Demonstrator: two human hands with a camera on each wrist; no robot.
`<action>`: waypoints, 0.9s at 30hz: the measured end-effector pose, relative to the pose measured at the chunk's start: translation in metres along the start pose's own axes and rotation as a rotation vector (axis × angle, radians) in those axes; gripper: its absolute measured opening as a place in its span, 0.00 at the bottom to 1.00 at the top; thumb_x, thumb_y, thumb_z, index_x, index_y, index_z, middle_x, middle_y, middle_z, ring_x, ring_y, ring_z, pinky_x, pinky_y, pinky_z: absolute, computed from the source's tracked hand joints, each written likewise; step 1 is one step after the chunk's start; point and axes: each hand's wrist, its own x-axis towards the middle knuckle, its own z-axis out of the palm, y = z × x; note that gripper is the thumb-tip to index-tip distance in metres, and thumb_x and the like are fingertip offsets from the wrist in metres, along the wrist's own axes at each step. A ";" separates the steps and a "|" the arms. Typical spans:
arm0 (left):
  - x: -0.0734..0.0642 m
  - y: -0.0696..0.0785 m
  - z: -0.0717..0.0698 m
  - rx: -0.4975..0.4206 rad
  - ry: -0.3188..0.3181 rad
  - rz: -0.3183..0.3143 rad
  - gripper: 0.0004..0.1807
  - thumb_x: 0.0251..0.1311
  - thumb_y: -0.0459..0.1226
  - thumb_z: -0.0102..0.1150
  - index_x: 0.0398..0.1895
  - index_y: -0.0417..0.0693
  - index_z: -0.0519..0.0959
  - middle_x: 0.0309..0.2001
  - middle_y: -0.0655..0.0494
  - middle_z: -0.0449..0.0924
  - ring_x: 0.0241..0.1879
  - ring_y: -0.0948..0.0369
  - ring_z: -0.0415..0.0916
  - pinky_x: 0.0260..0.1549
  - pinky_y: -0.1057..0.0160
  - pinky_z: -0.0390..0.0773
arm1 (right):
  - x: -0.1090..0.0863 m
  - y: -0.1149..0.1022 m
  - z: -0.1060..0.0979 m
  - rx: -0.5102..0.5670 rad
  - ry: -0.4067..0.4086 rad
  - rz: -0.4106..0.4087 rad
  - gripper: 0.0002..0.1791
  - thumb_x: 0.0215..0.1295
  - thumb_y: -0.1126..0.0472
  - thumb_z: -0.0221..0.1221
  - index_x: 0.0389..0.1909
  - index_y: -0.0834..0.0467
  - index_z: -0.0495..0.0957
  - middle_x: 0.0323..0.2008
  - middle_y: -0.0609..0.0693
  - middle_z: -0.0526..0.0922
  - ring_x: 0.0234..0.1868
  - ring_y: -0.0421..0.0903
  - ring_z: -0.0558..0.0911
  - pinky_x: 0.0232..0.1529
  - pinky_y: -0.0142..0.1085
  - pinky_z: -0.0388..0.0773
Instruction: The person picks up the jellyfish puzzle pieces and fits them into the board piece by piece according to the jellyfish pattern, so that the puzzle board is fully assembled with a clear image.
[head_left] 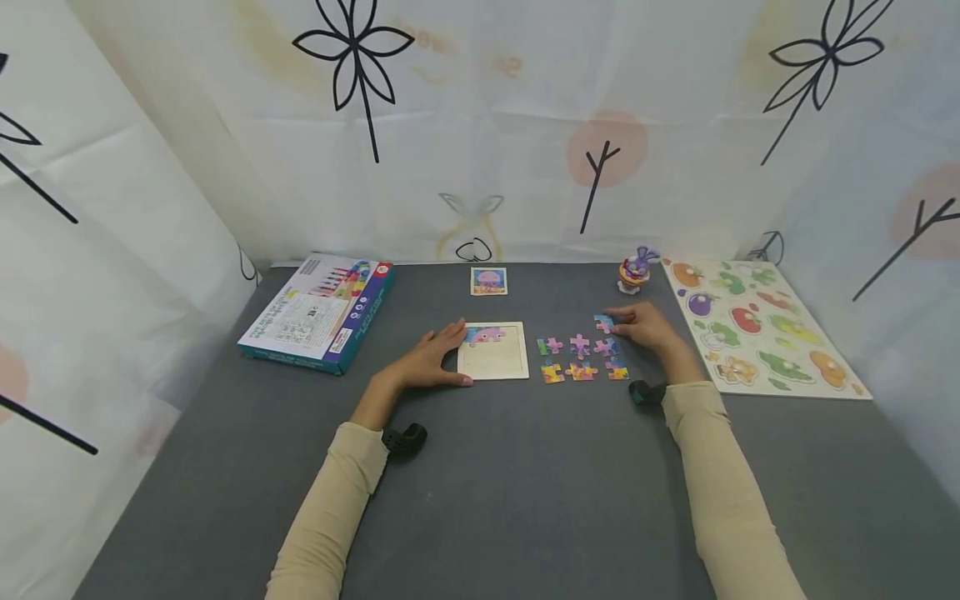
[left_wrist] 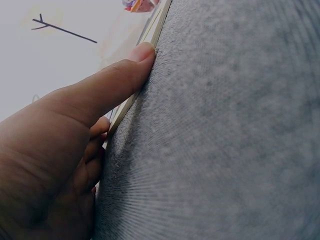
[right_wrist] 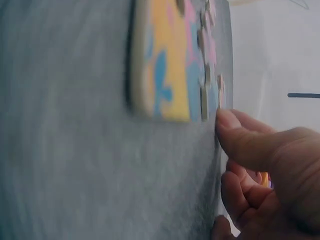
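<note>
Gray table (head_left: 525, 500) is carrying it all. Veg board (head_left: 765, 333) is lying along its R edge, box (head_left: 315, 317) sitting nr its far L corner. L hand (head_left: 427, 358) is spreading its fingers, bracing the tray (head_left: 491, 362) at its near L & far L corners. R hand (head_left: 647, 325) is pinching a blue-pink pc (head_left: 603, 322), thumb vs. fingers, R of the tray. Tray's lying mid-table, toward the far edge, its joined pcs (head_left: 486, 335) filling the far L corner. Card (head_left: 489, 282) & toy (head_left: 634, 271) are resting nr table's far edge.

Tip: you're wanting L hand steadying the tray, pc going in level, tabs lining up before any pressing.

I'm counting: 1 table, 1 board, 1 box, 2 hands, 1 tray, 1 card, 1 toy, approx 7 pcs outside the tray incl. the pinched one; inside, prob. 2, seams showing too small to tell.
</note>
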 end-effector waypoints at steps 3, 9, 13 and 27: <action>-0.001 0.000 0.000 0.000 0.003 -0.001 0.52 0.52 0.53 0.61 0.72 0.43 0.43 0.74 0.50 0.36 0.73 0.52 0.35 0.68 0.45 0.33 | 0.002 -0.001 0.003 0.002 0.012 0.023 0.19 0.59 0.66 0.59 0.51 0.66 0.76 0.43 0.71 0.79 0.32 0.50 0.74 0.32 0.34 0.67; 0.000 -0.002 0.000 0.005 0.002 -0.006 0.52 0.52 0.53 0.61 0.72 0.43 0.44 0.74 0.50 0.37 0.73 0.52 0.35 0.68 0.45 0.33 | 0.006 -0.004 0.006 -0.026 0.041 0.028 0.19 0.58 0.65 0.60 0.51 0.66 0.77 0.26 0.64 0.81 0.24 0.48 0.69 0.28 0.37 0.66; 0.001 -0.002 0.000 0.009 0.001 -0.005 0.52 0.53 0.53 0.61 0.72 0.43 0.44 0.74 0.50 0.37 0.73 0.53 0.35 0.68 0.45 0.33 | 0.012 -0.024 0.015 -0.018 0.049 -0.001 0.19 0.58 0.64 0.61 0.49 0.67 0.77 0.10 0.44 0.60 0.17 0.41 0.58 0.21 0.33 0.56; 0.001 -0.003 0.000 -0.011 0.001 -0.010 0.53 0.51 0.55 0.61 0.72 0.44 0.43 0.74 0.51 0.36 0.73 0.53 0.35 0.68 0.45 0.34 | 0.031 -0.113 0.075 0.038 -0.109 -0.120 0.17 0.54 0.63 0.64 0.46 0.63 0.81 0.08 0.42 0.53 0.11 0.38 0.56 0.16 0.30 0.56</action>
